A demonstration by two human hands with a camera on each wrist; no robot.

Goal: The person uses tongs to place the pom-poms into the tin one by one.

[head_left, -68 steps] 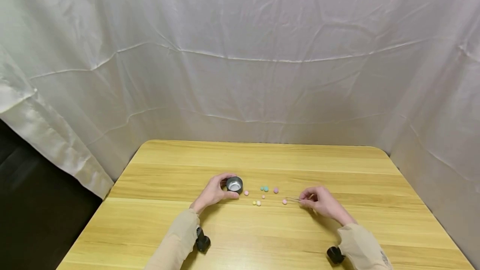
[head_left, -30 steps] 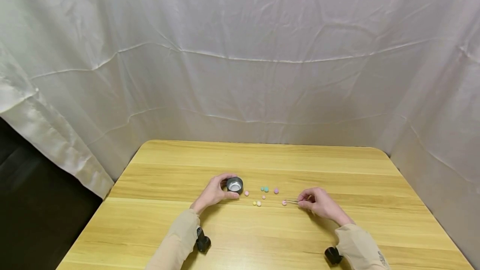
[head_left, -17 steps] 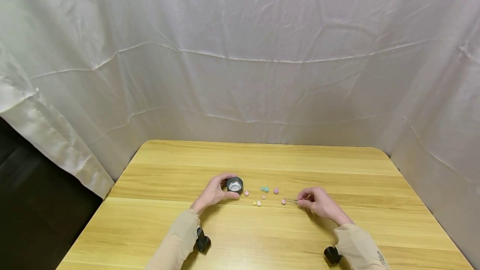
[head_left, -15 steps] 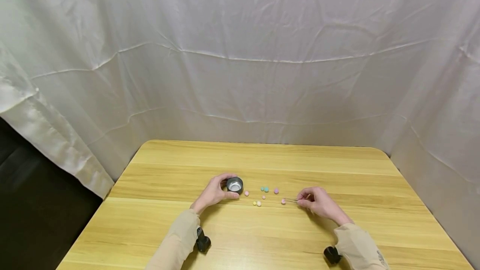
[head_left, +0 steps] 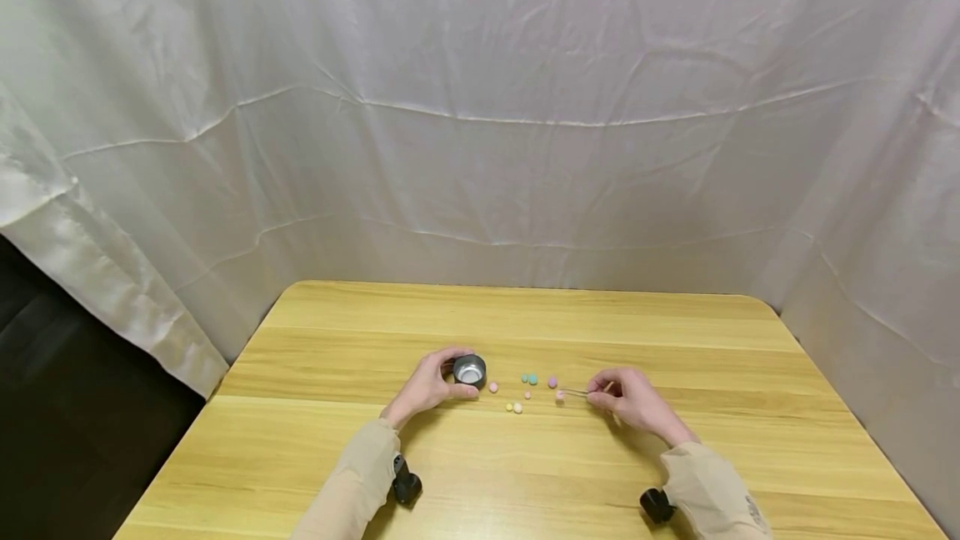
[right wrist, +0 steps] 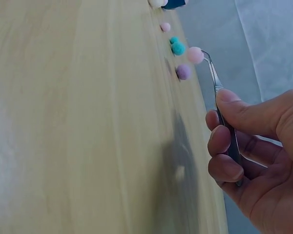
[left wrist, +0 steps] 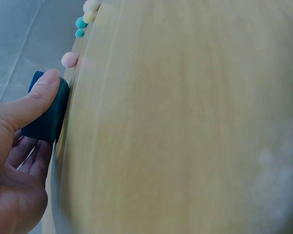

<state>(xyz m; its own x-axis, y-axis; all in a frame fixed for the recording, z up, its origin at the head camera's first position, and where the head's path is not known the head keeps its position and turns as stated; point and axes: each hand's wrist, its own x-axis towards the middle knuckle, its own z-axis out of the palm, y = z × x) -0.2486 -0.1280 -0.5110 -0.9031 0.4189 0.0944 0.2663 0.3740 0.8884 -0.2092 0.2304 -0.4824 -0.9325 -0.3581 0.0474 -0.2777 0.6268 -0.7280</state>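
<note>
My right hand (head_left: 630,400) holds metal tweezers (right wrist: 216,80) with bent tips, thumb on one side and fingers curled on the other. Between the tips a pale pink pom-pom (right wrist: 195,55) is pinched, raised off the table. My left hand (head_left: 431,382) grips a small dark round bowl (head_left: 469,371) with a silvery inside, thumb at the near side and fingers behind. Close to the bowl lies another pink pom-pom (head_left: 492,387). A purple pom-pom (right wrist: 183,72) and two teal pom-poms (right wrist: 177,48) lie left of the tweezers in the head view.
Yellow (head_left: 509,407) and cream (head_left: 518,408) pom-poms lie nearer the front, with a tiny pink one (head_left: 527,395) behind them. The wooden table (head_left: 360,315) is backed by a pale curtain (head_left: 480,173). A black surface (head_left: 67,407) shows at far left.
The tweezers reached the pink pom-pom at the right and took hold of it. My right hand has since lifted it and moved left. The left hand and bowl stay put.
</note>
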